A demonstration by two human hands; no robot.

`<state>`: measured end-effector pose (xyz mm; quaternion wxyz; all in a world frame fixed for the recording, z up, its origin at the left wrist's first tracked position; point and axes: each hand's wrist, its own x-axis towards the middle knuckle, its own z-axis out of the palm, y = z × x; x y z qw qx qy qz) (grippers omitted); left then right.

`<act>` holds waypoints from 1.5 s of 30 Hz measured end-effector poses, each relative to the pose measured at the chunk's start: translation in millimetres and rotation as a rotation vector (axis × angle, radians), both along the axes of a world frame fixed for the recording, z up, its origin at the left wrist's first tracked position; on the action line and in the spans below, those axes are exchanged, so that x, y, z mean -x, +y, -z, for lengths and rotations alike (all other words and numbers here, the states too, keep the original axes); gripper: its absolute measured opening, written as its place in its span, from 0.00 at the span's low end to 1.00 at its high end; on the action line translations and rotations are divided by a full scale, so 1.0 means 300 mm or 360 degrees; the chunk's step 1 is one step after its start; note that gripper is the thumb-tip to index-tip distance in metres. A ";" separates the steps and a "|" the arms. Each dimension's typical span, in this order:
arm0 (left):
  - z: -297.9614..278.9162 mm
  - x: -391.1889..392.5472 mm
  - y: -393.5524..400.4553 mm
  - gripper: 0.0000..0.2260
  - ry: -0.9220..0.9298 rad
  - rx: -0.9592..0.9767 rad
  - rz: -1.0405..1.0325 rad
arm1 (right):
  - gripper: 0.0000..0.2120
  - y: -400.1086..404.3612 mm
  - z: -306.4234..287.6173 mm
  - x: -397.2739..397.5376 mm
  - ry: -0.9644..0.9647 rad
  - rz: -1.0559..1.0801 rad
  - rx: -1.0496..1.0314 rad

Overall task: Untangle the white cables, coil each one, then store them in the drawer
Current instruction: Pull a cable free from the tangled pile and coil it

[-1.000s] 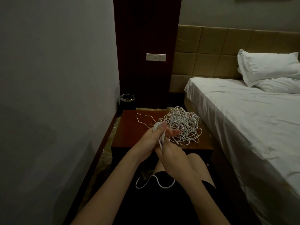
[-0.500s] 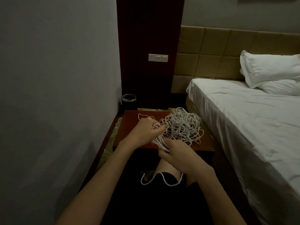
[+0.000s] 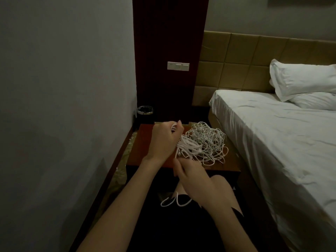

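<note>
Though the bed fills the right of the room, the work sits on the reddish counter wedged between it and the wall. On the counter's right half lies the tangle of white cables, a loose heap of many thin loops. The left hand has its grip curled around a bundle of strands drawn out of the heap's near-left edge. Just below, the right hand has its grip pinched on the same strands at the counter's front edge. A short loose loop hangs over the lap.

The drawer is not visible. The bundle still runs into the heap, so a firm pull would likely tighten knots or drag the whole mass off the counter. The dim light makes single strands hard to follow.
</note>
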<state>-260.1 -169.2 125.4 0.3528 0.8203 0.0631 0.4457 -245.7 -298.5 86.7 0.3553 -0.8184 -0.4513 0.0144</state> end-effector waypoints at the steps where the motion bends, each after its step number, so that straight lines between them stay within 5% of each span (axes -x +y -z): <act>1: 0.012 -0.001 0.008 0.23 0.0024 -0.0057 -0.0016 | 0.20 -0.008 -0.028 0.020 -0.0049 -0.0038 -0.0022; 9: 0.008 0.051 -0.001 0.21 0.0056 -0.0013 0.0257 | 0.16 -0.084 -0.224 -0.108 0.0046 -0.0038 -0.0549; 13: -0.019 0.058 -0.040 0.20 0.0003 0.0236 0.0438 | 0.24 -0.088 -0.178 -0.198 0.0753 -0.0159 -0.0649; 18: -0.031 0.040 -0.076 0.21 -0.0149 0.0539 0.0316 | 0.11 -0.013 -0.079 -0.145 0.1892 -0.0329 -0.1031; 22: -0.017 0.017 -0.094 0.21 -0.0172 0.0728 0.0268 | 0.06 0.046 -0.051 -0.074 0.2335 -0.0435 -0.1403; 27: 0.002 0.017 -0.074 0.22 -0.0100 0.0608 0.0143 | 0.19 0.022 -0.100 -0.085 0.2157 -0.0372 -0.1414; 31: -0.005 0.021 -0.066 0.23 0.0049 0.0407 0.0059 | 0.10 0.007 -0.098 -0.125 0.1805 -0.0259 -0.1301; 34: 0.002 0.025 -0.059 0.23 0.0131 0.0317 0.0030 | 0.14 -0.014 -0.090 -0.146 0.1612 -0.0296 -0.1181; 38: 0.011 0.021 -0.057 0.19 0.0161 0.0426 0.0234 | 0.18 -0.041 -0.120 -0.135 0.1501 -0.0320 -0.1023; 42: -0.016 0.025 -0.094 0.05 0.0045 0.0770 0.0541 | 0.05 0.000 -0.129 -0.110 0.1557 -0.0115 -0.1185; 45: -0.033 0.020 -0.089 0.02 -0.0216 0.0822 0.0373 | 0.16 0.048 -0.072 -0.086 0.1255 0.0185 -0.1075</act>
